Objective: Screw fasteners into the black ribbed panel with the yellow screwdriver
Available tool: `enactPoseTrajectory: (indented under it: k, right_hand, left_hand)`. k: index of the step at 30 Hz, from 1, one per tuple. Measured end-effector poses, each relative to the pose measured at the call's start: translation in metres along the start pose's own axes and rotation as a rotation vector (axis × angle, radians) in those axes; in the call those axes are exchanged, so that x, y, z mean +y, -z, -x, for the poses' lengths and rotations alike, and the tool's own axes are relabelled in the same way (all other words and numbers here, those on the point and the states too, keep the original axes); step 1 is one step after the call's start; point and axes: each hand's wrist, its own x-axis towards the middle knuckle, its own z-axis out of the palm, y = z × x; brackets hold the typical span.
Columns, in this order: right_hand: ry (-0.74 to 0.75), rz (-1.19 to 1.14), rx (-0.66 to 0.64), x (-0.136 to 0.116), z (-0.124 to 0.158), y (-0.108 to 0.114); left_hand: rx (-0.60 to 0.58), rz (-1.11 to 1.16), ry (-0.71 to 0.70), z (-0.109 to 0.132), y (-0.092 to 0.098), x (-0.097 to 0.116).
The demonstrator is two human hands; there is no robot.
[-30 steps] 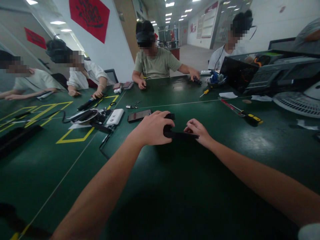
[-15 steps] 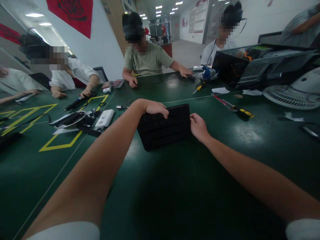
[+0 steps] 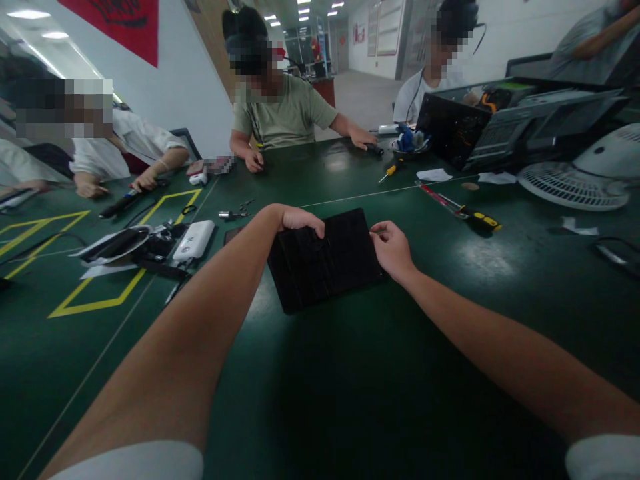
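A flat black rectangular case (image 3: 327,263), resembling a tablet cover with fold lines across it, is tilted above the green table in front of me. My left hand (image 3: 303,221) grips its far left edge, the thumb lying over the face and the other fingers mostly hidden behind. At the right edge, my right hand (image 3: 393,248) is closed in a pinch on the case near its upper corner. The case's back is out of sight. Part of a dark flat thing (image 3: 233,235) shows beyond my left forearm; its kind is unclear.
Left of my arm lie a white box-shaped device (image 3: 194,241) and a pile of dark parts (image 3: 120,245). To the right are a yellow-black screwdriver (image 3: 480,219), a white fan (image 3: 575,185) and an opened computer case (image 3: 525,127). Several people sit around the green table (image 3: 360,387).
The case has tipped flatter, and its face now shows more fully with different fold lines. Both hands stay on it. The whole view has shifted slightly to the right.
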Motion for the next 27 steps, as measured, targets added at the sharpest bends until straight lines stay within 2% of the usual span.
enactPoseTrajectory:
  k: [7, 10, 12, 17, 19, 21, 23, 25, 27]
  right_hand:
    - [-0.039, 0.041, 0.001, -0.010, 0.004, 0.002]
    - [-0.011, 0.034, -0.010, -0.007, 0.003, 0.002]
    - [0.020, 0.027, 0.010, -0.003, 0.001, 0.001]
    - [0.049, 0.026, 0.033, -0.001, 0.001, 0.000]
    - [0.049, 0.023, 0.029, -0.001, 0.002, 0.000]
    - [0.045, 0.016, 0.015, -0.001, 0.004, 0.002]
    - [0.042, 0.010, 0.007, 0.001, 0.004, 0.003]
    - [0.046, 0.006, 0.011, 0.004, 0.003, 0.003]
    - [0.059, 0.000, 0.026, 0.006, 0.002, 0.003]
  left_hand:
    - [0.081, -0.115, -0.094, 0.010, -0.001, 0.010]
    - [0.096, -0.122, -0.167, 0.015, -0.004, 0.012]
    - [0.163, -0.136, -0.228, 0.020, -0.004, 0.011]
    - [0.446, -0.159, -0.385, 0.042, -0.011, -0.010]
    - [0.639, -0.073, -0.455, 0.053, -0.022, -0.028]
    - [0.894, 0.080, -0.523, 0.060, -0.038, -0.048]
    - [1.081, 0.267, -0.531, 0.062, -0.060, -0.068]
    - [1.190, 0.477, -0.501, 0.059, -0.083, -0.084]
    - [1.209, 0.687, -0.459, 0.053, -0.105, -0.093]
